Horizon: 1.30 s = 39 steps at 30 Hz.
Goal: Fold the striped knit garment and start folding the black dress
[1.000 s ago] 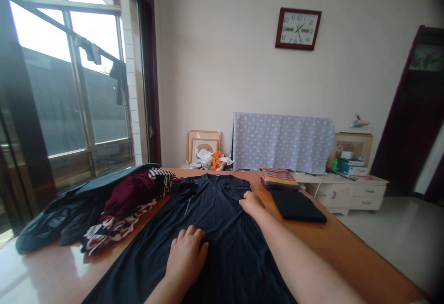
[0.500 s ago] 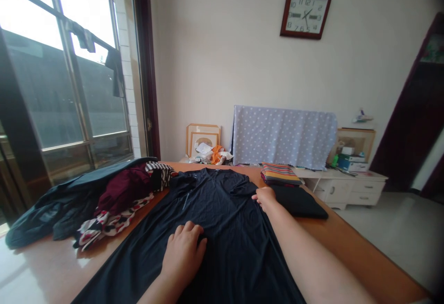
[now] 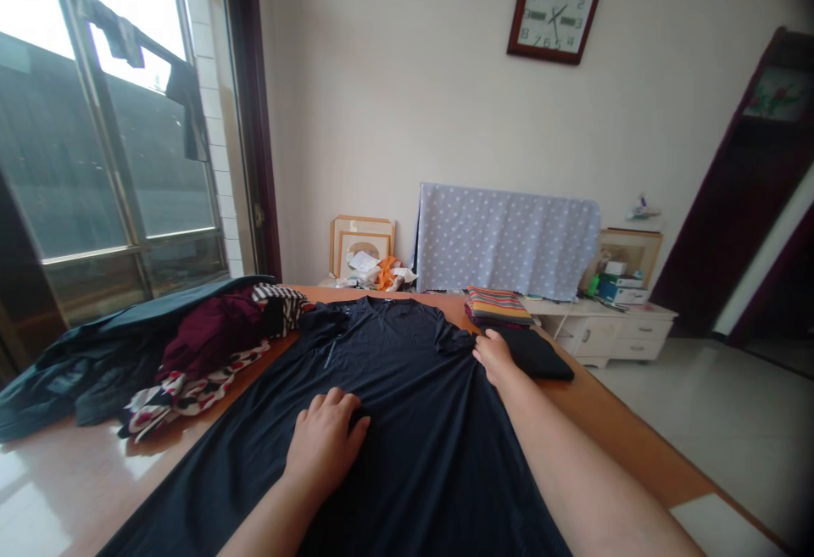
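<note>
A dark navy long garment [image 3: 407,464], probably a shirt or dress, lies spread lengthwise on the wooden table, its collar at the far end. My left hand [image 3: 324,442] rests on the middle of the cloth with its fingers slightly curled. My right hand [image 3: 494,358] is at the garment's right shoulder edge, its fingers bunched on the fabric. Creases run down from there. That hand is also close to a folded black cloth [image 3: 531,353]. My forearms hide part of the garment's lower half.
A heap of mixed clothes [image 3: 216,336] lies left of the garment. A folded striped stack [image 3: 497,307] sits at the far end of the table [image 3: 610,426]. Beyond stand a polka-dot cloth [image 3: 505,243] and a white cabinet [image 3: 616,328]. The table's right edge drops to the floor.
My right hand has slid outward to the right along the shoulder edge, nearer the black cloth. My left hand has stayed in place. The view has tilted and shifted slightly.
</note>
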Motion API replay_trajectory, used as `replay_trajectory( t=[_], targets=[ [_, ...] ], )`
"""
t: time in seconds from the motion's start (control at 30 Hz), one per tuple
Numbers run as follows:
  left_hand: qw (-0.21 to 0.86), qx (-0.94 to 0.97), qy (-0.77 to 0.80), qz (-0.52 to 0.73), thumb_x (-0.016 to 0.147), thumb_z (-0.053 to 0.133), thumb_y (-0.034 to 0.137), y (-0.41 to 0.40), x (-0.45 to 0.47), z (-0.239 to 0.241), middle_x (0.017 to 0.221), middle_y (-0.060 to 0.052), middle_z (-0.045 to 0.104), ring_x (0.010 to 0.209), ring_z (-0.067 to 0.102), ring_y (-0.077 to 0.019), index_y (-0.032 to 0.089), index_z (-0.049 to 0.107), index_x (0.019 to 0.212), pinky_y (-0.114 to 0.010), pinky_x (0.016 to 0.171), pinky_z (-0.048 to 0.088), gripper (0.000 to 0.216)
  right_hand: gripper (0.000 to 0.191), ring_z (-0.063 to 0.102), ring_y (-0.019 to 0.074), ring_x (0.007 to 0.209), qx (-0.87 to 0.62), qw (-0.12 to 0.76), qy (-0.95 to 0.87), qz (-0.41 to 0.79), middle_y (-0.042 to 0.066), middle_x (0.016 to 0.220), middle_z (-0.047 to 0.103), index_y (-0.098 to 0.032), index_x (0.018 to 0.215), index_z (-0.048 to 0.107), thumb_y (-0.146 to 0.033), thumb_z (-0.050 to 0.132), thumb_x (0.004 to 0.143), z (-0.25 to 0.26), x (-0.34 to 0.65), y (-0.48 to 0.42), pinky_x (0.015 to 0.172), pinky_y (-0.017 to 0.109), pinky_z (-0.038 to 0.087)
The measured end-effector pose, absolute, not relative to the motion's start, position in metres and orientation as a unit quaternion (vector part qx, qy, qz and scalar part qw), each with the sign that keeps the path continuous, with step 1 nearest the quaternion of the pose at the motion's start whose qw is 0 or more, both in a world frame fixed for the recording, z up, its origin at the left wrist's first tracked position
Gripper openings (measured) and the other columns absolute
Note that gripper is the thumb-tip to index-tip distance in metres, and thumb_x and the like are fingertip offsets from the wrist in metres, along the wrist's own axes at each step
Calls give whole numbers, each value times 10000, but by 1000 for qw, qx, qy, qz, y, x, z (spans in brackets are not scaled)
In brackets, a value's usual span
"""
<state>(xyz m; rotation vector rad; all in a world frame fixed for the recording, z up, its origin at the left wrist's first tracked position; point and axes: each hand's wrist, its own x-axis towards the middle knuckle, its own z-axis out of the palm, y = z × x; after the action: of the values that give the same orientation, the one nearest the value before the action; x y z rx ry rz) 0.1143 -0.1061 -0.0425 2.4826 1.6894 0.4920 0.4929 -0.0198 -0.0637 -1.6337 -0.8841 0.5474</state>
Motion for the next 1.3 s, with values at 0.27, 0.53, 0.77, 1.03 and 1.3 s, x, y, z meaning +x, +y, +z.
replay_trajectory(
  t=[0.27,0.53,0.77,1.03,1.3],
  targets=[
    [60,811,563,150,912,465,511,-110,116,-37,1193,-84,581,1110,502,-288,280,640,1098,-401,870,378,344,325,698,158,788,-712,535,-385,243,115,964,709,-150,1142,605,-351,494,913,-41,496,-72,663,235,544],
    [27,820,546,170,917,460,514,-109,114,-44,1158,-80,585,1077,510,-279,279,646,1089,-390,837,376,345,282,610,231,1131,-707,317,-622,109,79,1157,708,-244,1081,717,-325,509,909,-49,454,-161,980,319,425],
    [26,819,549,163,936,434,496,-119,116,-39,1163,-96,587,1112,506,-283,270,651,1104,-402,884,373,356,517,245,256,1482,-736,141,-660,50,50,1552,401,-295,1481,436,-446,298,1006,-68,438,-222,1197,534,25],
    [2,828,534,171,943,415,506,-124,116,-38,1128,-98,594,1083,515,-281,264,657,1086,-407,888,369,371,487,423,277,1376,-771,190,-608,19,104,1459,520,-250,1398,529,-441,328,997,-59,464,-251,1127,476,247],
    [-4,825,544,150,953,387,496,-133,123,-32,1147,-111,597,1105,510,-284,232,659,1067,-422,916,368,396,294,600,186,720,-816,205,-540,-1,32,743,677,-241,729,582,-412,475,943,-48,463,-304,614,287,294]
  ],
)
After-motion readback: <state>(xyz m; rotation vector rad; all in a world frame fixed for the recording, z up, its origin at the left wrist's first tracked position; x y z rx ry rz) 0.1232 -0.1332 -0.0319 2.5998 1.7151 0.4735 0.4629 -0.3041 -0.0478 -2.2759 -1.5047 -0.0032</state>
